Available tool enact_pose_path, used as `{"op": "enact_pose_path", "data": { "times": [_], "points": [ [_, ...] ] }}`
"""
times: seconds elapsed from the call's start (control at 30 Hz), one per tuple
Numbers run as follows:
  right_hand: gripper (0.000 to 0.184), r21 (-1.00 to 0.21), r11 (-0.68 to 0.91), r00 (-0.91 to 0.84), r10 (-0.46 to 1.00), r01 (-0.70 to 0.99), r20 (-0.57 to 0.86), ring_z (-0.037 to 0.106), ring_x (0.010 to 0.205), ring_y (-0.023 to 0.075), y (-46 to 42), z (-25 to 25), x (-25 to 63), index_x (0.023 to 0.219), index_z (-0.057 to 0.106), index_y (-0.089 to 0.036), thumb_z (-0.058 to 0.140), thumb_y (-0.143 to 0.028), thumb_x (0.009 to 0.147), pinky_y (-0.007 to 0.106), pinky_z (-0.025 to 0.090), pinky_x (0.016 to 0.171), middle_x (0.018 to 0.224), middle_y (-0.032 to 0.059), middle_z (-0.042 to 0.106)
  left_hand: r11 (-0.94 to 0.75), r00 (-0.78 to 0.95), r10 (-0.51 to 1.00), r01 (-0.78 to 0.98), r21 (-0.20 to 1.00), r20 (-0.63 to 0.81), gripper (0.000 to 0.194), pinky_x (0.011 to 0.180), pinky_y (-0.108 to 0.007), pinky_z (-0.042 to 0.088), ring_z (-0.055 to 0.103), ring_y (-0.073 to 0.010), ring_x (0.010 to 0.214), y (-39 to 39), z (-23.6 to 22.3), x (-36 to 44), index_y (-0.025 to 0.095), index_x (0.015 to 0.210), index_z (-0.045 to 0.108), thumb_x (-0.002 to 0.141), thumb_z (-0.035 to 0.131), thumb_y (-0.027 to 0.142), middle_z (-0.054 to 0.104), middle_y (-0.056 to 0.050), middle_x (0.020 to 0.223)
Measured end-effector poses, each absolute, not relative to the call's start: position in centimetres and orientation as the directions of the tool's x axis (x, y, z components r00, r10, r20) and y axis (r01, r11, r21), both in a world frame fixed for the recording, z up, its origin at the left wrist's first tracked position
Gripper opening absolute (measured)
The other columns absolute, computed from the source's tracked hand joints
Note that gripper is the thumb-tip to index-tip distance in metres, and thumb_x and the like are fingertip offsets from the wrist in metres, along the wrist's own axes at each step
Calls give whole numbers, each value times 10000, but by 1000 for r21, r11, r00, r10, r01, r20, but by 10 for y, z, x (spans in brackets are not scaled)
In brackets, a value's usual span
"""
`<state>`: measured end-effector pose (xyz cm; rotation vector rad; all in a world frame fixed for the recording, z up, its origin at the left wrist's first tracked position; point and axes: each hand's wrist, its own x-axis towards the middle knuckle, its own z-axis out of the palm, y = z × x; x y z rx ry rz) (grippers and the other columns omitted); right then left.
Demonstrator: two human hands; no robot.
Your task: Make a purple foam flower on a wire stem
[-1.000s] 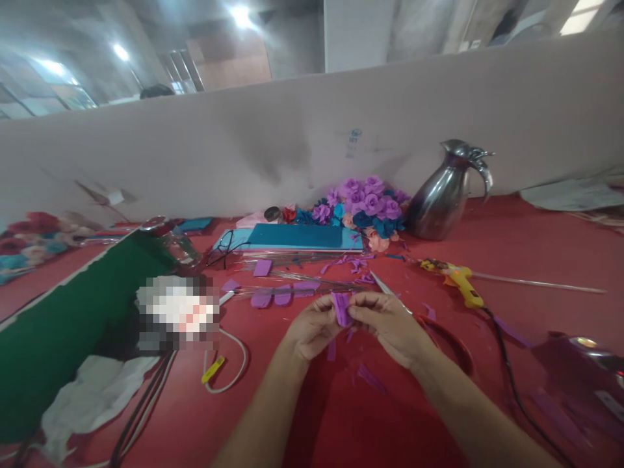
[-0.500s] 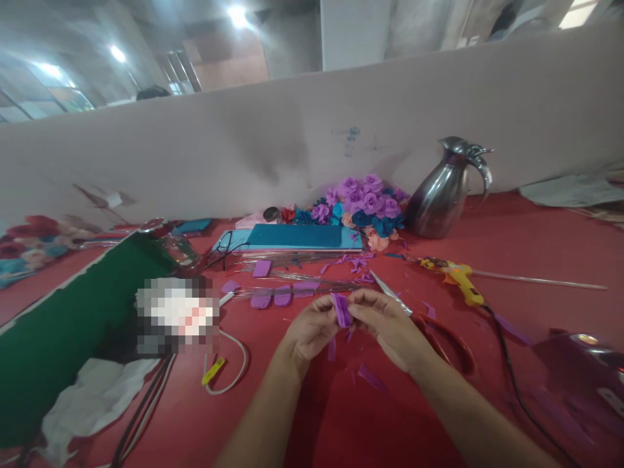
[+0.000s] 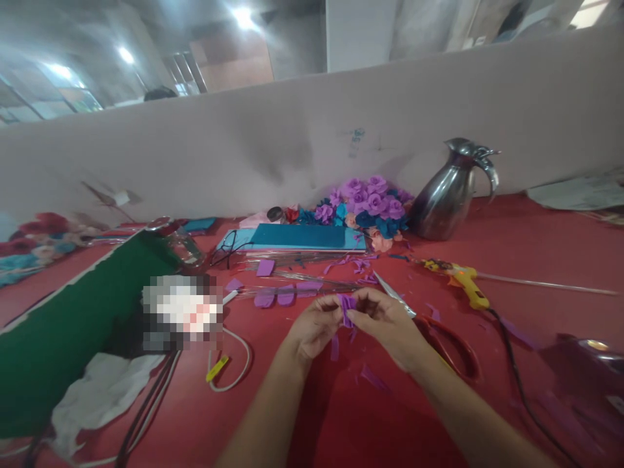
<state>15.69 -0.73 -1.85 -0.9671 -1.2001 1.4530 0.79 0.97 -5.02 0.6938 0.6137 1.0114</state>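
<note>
Between my fingertips is a small gathered piece of purple crepe paper [image 3: 348, 311], pleated in narrow folds. My left hand [image 3: 316, 328] pinches its left edge. On the other side my right hand [image 3: 385, 318] grips it, the thumb lying across the folds. Purple scraps [image 3: 373, 377] are scattered on the red table below. Just right of my right hand lie scissors with red handles [image 3: 453, 351], blades pointing away. Beyond my hands, cut purple petals [image 3: 285, 296] rest beside thin wires [image 3: 307, 276].
A yellow glue gun [image 3: 468, 286] with a glue stick lies to the right, its black cord trailing forward. A steel jug [image 3: 441, 195] stands behind it. Paper flowers [image 3: 373, 198] are heaped by the wall. At left are a green box [image 3: 73, 331] and crumpled white paper [image 3: 100, 396].
The crepe paper has turned slightly and shows more of its folds, with my right thumb moved onto it. Both hands stay closed on it. The whole view has shifted a little.
</note>
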Motion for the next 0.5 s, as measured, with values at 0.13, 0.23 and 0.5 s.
{"op": "enact_pose_path", "data": {
  "times": [0.13, 0.23, 0.5],
  "points": [
    [47, -980, -48, -235, 972, -191, -2, 521, 603, 111, -7, -21, 158, 732, 644, -176, 629, -214, 710, 251, 420, 611, 648, -19, 610, 362, 420, 898, -526, 770, -135, 316, 726, -301, 430, 619, -181, 719, 10, -49, 8, 139, 704, 740, 484, 894, 305, 652, -31, 601],
    [62, -977, -37, -230, 973, -210, 13, 524, 630, 118, -8, -21, 159, 727, 631, -181, 620, -242, 728, 252, 423, 624, 650, -21, 602, 365, 390, 907, -533, 763, -162, 308, 706, -294, 420, 595, -157, 665, 10, -50, 9, 140, 686, 733, 475, 896, 295, 634, -19, 581],
    [67, -977, -65, -246, 969, -201, -13, 535, 624, 124, -7, -23, 159, 722, 635, -188, 613, -250, 734, 264, 434, 632, 654, -17, 613, 360, 360, 917, -562, 745, -171, 296, 669, -271, 399, 533, -113, 594, 10, -49, 11, 131, 626, 709, 455, 902, 276, 628, -13, 591]
  ]
}}
